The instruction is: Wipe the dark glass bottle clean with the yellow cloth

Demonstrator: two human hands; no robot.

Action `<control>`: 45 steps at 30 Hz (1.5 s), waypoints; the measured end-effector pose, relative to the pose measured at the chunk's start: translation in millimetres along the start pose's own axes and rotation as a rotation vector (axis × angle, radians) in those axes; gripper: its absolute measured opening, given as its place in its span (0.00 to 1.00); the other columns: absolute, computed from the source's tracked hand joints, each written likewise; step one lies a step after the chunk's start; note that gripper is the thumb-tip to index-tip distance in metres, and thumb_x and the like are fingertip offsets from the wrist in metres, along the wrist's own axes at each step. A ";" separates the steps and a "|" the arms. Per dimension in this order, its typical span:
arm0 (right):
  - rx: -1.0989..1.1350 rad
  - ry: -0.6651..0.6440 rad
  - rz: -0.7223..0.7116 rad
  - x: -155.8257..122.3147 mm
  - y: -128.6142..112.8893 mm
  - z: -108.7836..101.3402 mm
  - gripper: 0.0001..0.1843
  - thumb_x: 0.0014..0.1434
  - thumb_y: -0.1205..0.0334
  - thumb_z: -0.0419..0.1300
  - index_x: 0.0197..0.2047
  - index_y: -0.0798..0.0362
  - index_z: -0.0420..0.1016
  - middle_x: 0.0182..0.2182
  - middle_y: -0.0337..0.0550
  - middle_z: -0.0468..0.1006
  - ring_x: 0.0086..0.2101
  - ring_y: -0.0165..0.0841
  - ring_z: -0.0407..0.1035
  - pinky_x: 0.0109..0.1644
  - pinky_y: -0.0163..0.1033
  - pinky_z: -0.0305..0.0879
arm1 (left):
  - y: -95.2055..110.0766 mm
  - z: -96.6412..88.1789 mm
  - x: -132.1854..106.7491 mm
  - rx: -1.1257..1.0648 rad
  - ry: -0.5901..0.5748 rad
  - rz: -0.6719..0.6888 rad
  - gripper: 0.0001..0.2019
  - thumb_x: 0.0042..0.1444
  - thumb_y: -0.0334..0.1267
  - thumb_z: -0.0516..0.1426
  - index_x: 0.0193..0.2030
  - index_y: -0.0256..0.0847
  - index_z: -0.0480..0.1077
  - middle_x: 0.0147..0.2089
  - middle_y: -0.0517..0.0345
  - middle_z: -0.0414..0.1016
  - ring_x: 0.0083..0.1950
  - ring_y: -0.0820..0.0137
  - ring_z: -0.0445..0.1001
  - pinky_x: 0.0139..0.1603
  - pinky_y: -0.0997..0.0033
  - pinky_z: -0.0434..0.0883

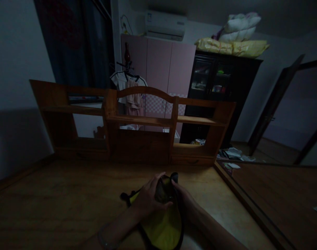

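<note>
A yellow cloth piece with black trim [163, 227], shaped like a bag, lies on the wooden tabletop in front of me. My left hand [148, 196] curves around a dark, rounded, shiny thing [162, 191] at its upper end, thumb and fingers on either side. The dim light hides what kind of thing that is. On the other side, my right hand [185, 199] pinches the black edge [174, 177] of the yellow piece close to the dark thing. Its lower fingers are in shadow. A black end of the trim [125, 197] sticks out to the left.
A wooden shelf unit [140, 121] stands along the tabletop's far edge [96, 177]. Behind it are clothes on a rack [133, 90], a pink wardrobe [158, 62] and a black cabinet [226, 76]. At right, a raised wooden rim [241, 198] borders the tabletop.
</note>
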State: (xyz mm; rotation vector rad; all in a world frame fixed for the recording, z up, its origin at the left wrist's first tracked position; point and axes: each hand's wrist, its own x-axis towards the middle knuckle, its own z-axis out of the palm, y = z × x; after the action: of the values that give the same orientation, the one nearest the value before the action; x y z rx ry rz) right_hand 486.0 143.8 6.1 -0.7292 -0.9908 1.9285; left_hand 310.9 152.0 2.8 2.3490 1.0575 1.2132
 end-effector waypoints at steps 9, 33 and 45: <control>-0.921 0.395 -0.428 -1.6 1.9 -26.2 0.12 0.56 0.57 0.58 0.37 0.53 0.78 0.36 0.48 0.81 0.39 0.44 0.72 0.45 0.44 0.66 | -4.4 7.6 -0.6 0.131 -0.108 0.147 0.51 0.46 0.55 0.67 0.70 0.44 0.44 0.65 0.44 0.62 0.64 0.53 0.65 0.63 0.51 0.67; -0.316 0.261 -0.380 2.6 15.4 -15.6 0.17 0.52 0.63 0.63 0.47 0.52 0.75 0.44 0.47 0.80 0.45 0.42 0.73 0.51 0.45 0.68 | 2.8 13.9 -6.4 0.383 -0.048 0.465 0.36 0.56 0.18 0.50 0.69 0.46 0.49 0.71 0.47 0.49 0.74 0.52 0.42 0.66 0.43 0.61; -1.223 0.380 -0.645 -11.0 -14.6 -33.3 0.08 0.56 0.69 0.57 0.30 0.50 0.76 0.26 0.44 0.78 0.26 0.36 0.68 0.32 0.38 0.59 | 8.2 6.8 -2.5 0.188 -0.194 0.226 0.48 0.48 0.22 0.58 0.72 0.45 0.39 0.72 0.45 0.46 0.72 0.55 0.50 0.67 0.48 0.61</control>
State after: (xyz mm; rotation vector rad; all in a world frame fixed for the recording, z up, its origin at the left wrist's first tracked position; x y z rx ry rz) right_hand 523.0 151.5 2.5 -1.1599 -1.8363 0.4575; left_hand 319.3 145.0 1.8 2.7282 0.8954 0.9658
